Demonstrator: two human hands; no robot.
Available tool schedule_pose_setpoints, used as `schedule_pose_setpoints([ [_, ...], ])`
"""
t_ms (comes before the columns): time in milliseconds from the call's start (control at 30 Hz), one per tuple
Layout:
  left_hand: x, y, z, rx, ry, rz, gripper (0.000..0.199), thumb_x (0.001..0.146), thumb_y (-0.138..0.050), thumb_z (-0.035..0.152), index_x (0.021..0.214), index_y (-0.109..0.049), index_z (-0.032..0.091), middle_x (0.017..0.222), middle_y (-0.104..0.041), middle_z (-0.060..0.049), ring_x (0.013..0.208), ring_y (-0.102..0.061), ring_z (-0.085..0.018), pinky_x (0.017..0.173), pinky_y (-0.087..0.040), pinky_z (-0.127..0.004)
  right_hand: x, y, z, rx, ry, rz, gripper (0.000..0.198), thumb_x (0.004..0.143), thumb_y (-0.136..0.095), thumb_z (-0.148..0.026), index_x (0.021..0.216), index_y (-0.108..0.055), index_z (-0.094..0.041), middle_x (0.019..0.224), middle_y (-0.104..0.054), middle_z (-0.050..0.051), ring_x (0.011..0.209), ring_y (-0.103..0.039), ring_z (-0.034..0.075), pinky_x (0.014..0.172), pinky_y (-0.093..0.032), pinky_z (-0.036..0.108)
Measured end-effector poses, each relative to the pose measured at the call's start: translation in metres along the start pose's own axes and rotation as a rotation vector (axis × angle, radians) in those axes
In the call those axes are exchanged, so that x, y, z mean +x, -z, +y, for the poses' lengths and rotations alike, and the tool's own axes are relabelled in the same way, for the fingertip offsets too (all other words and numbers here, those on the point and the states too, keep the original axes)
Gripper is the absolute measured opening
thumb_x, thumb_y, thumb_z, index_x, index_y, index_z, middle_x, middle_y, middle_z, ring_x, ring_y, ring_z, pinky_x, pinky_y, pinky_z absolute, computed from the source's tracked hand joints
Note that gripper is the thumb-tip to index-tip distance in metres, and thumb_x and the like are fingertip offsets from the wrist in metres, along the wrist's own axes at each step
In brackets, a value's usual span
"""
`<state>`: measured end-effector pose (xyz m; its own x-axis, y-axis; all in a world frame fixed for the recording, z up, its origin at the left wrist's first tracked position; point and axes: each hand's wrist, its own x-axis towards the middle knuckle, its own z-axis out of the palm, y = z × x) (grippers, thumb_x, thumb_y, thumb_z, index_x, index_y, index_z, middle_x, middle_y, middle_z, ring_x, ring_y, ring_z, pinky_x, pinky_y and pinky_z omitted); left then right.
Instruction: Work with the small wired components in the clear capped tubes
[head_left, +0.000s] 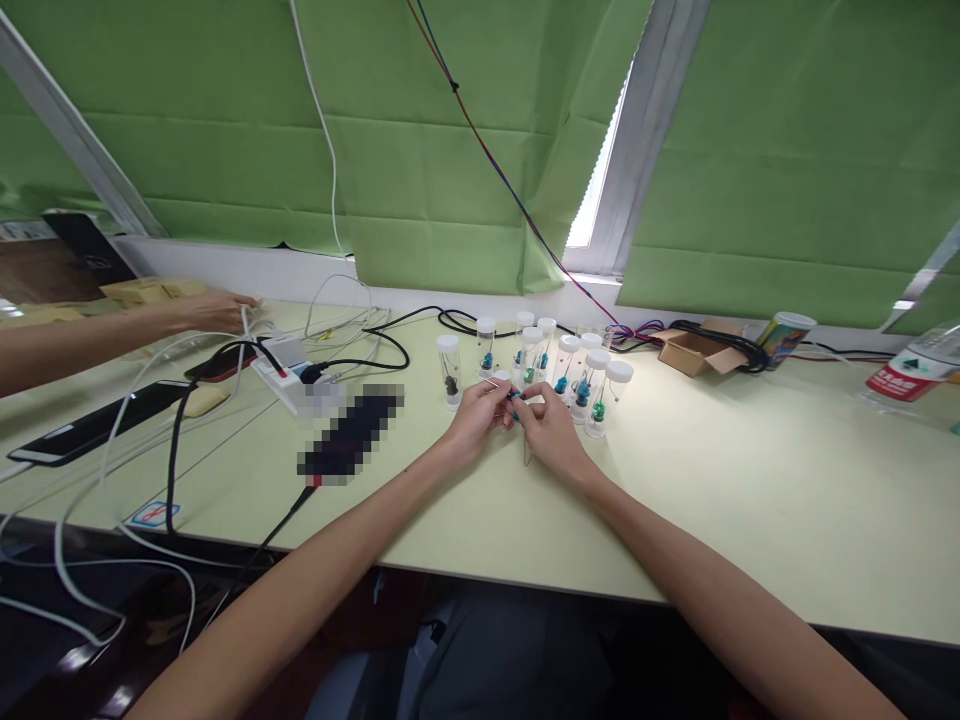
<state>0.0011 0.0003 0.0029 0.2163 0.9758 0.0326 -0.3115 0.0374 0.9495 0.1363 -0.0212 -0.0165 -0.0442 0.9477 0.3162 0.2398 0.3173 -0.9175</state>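
My left hand (pixel 480 415) and my right hand (pixel 551 425) meet low over the table, fingers pinched around one small blue piece (pixel 514 396). A thin dark wire sticks out of it at the upper left, and a thin wire loop (pixel 527 455) hangs below my right hand. Fingers cover most of the piece, so its kind is unclear. Just beyond stand several clear tubes with white caps, holding small blue or green pieces on thin wires. The nearest are a tube with a dark piece (pixel 449 372) at left and one with a green piece (pixel 606 400) at right.
Another person's hand (pixel 214 310) reaches in at the left toward white cables. A power strip (pixel 289 380), a dark phone-like object (pixel 352 435) and a black phone (pixel 105 425) lie there. At right are an open cardboard box (pixel 697 350), a can (pixel 784 338) and a bottle (pixel 907 370).
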Motion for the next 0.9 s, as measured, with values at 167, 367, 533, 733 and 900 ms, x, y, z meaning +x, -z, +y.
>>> schedule_pose_setpoints([
  [167, -0.0013, 0.0, 0.0016, -0.001, 0.023, -0.045, 0.024, 0.078, -0.073, 0.035, 0.073, -0.06, 0.015, 0.058, -0.054, 0.001, 0.046, -0.048, -0.008, 0.051, -0.038, -0.024, 0.0033, 0.001, 0.0037, -0.008, 0.014, 0.005, 0.037, 0.093, -0.045, -0.055, 0.074, -0.045, -0.023, 0.049, -0.045, -0.006, 0.044, -0.039, 0.012, 0.047, -0.029, 0.026],
  [367, -0.001, 0.001, -0.0008, 0.019, 0.02, -0.086, 0.023, 0.08, -0.072, 0.036, 0.075, -0.061, 0.016, 0.06, -0.057, -0.001, 0.049, -0.051, -0.009, 0.052, -0.039, -0.024, 0.0035, 0.0015, 0.0003, -0.079, -0.01, 0.03, 0.054, 0.098, -0.032, -0.057, 0.06, -0.048, -0.021, 0.046, -0.044, -0.002, 0.05, -0.046, 0.015, 0.052, -0.033, 0.028],
  [533, 0.0006, 0.0003, -0.0029, 0.001, -0.007, -0.055, 0.023, 0.08, -0.072, 0.036, 0.077, -0.063, 0.015, 0.059, -0.056, -0.001, 0.049, -0.049, -0.009, 0.052, -0.04, -0.025, 0.0019, 0.0027, -0.0041, -0.088, -0.039, 0.106, 0.045, 0.095, -0.039, -0.058, 0.07, -0.049, -0.021, 0.047, -0.044, -0.004, 0.046, -0.041, 0.014, 0.05, -0.031, 0.027],
  [733, 0.0022, 0.0015, -0.004, -0.018, -0.023, -0.006, 0.023, 0.079, -0.073, 0.036, 0.076, -0.064, 0.015, 0.059, -0.054, 0.0, 0.049, -0.048, -0.009, 0.052, -0.04, -0.025, 0.0007, 0.0022, -0.0039, -0.035, -0.011, 0.047, 0.028, 0.087, -0.058, -0.049, 0.088, -0.047, -0.023, 0.046, -0.048, -0.009, 0.043, -0.034, 0.01, 0.048, -0.026, 0.024],
  [900, -0.0008, 0.0009, -0.0015, -0.006, -0.003, -0.046, 0.022, 0.079, -0.073, 0.034, 0.074, -0.061, 0.015, 0.059, -0.053, 0.0, 0.047, -0.048, -0.008, 0.051, -0.04, -0.024, 0.0033, 0.0008, 0.0011, 0.007, 0.001, 0.012, 0.036, 0.091, -0.05, -0.056, 0.076, -0.045, -0.023, 0.047, -0.049, -0.006, 0.042, -0.037, 0.011, 0.046, -0.026, 0.025],
])
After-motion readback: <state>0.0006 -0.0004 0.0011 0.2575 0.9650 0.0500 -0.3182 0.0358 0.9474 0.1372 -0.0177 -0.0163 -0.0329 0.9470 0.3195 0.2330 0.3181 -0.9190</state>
